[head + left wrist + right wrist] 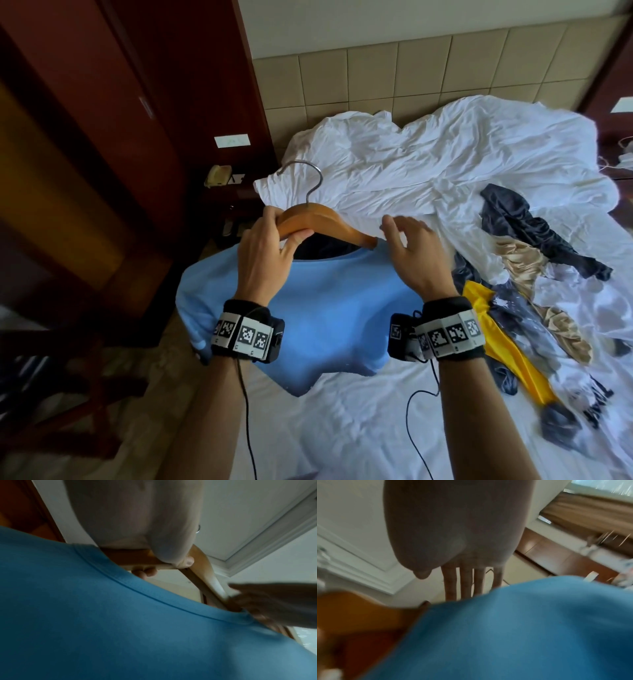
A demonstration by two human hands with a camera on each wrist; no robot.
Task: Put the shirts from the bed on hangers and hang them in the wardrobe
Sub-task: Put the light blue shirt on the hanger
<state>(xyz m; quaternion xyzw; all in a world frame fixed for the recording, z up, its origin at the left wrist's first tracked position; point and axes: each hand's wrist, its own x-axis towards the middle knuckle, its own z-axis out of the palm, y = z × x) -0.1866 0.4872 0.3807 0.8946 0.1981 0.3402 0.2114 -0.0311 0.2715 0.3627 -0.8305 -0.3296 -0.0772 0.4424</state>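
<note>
Light-blue soft cotton T-shirt point(318, 308), limp, light, half-threaded on curved wooden hanger point(318, 222) above the bed; left hand point(270, 253) pinching hanger, right hand point(414, 253) spread at collar; hold hanger, likely safest.

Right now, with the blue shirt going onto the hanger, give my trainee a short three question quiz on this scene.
1. True or false: the left hand grips the wooden hanger.
2. The right hand is: A) holding a yellow cloth, B) open over the blue shirt, C) out of view.
3. Fill in: the hanger's hook is ____.

Key: 1 true; 2 B; 3 metal.
</note>
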